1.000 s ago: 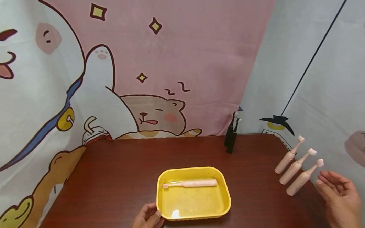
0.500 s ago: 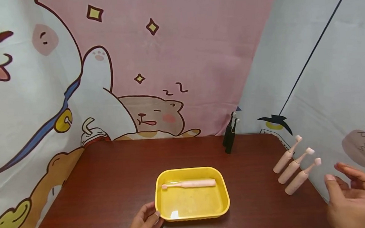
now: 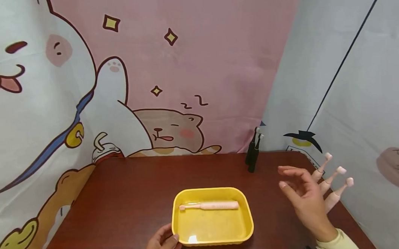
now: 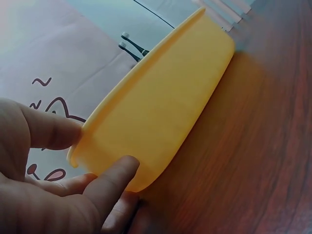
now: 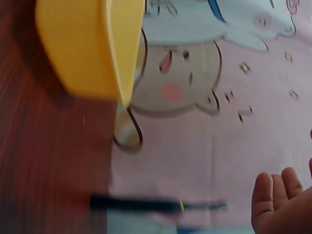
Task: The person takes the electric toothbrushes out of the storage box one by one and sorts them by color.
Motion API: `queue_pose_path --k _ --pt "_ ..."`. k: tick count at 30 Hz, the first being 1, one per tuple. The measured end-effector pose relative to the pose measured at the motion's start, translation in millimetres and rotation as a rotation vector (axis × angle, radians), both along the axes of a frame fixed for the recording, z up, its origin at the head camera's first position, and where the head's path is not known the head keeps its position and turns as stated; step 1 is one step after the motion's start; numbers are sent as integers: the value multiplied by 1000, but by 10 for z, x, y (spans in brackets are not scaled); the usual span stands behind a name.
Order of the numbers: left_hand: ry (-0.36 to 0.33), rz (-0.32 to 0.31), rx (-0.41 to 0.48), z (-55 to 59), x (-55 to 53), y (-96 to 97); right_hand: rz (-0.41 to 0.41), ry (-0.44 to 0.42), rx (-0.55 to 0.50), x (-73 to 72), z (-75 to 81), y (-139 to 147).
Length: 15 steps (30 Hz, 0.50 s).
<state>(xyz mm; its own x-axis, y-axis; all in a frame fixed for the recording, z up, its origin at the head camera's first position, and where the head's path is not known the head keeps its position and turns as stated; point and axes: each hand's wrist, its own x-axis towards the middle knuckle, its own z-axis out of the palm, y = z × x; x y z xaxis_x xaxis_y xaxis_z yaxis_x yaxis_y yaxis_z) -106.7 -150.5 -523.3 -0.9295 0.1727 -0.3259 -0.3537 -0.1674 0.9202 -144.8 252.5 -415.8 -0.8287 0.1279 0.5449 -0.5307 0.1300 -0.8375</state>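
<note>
A yellow plastic bin (image 3: 246, 212) sits near the table's front, with a pink electric toothbrush (image 3: 220, 205) lying inside along its far side. My left hand (image 3: 161, 243) grips the bin's near left corner; in the left wrist view the thumb (image 4: 117, 178) presses the outer wall. Lifted right of the bin, my right hand (image 3: 305, 200) is empty, its fingers loosely bent. It partly covers three upright pink electric toothbrushes (image 3: 333, 200) at the table's right edge. Two black electric toothbrushes (image 3: 254, 157) stand at the back; one black toothbrush (image 5: 136, 204) appears blurred in the right wrist view.
The dark red-brown table (image 3: 128, 196) meets a cartoon-printed cloth (image 3: 217, 82) at the back and sides. A pale sleeve (image 3: 337, 242) covers my right wrist.
My right hand first drew away to the right of the standing pink toothbrushes, then swung left across them toward the bin, still empty. My left hand has stayed on the bin's corner.
</note>
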Motion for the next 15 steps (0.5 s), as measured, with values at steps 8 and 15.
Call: queue_pose_path --k 8,15 --pt "-9 8 -12 18 -26 8 278 -230 199 -343 -51 -524" --pt "-1 -2 -22 20 -27 -9 499 -463 183 -594 -241 -818"
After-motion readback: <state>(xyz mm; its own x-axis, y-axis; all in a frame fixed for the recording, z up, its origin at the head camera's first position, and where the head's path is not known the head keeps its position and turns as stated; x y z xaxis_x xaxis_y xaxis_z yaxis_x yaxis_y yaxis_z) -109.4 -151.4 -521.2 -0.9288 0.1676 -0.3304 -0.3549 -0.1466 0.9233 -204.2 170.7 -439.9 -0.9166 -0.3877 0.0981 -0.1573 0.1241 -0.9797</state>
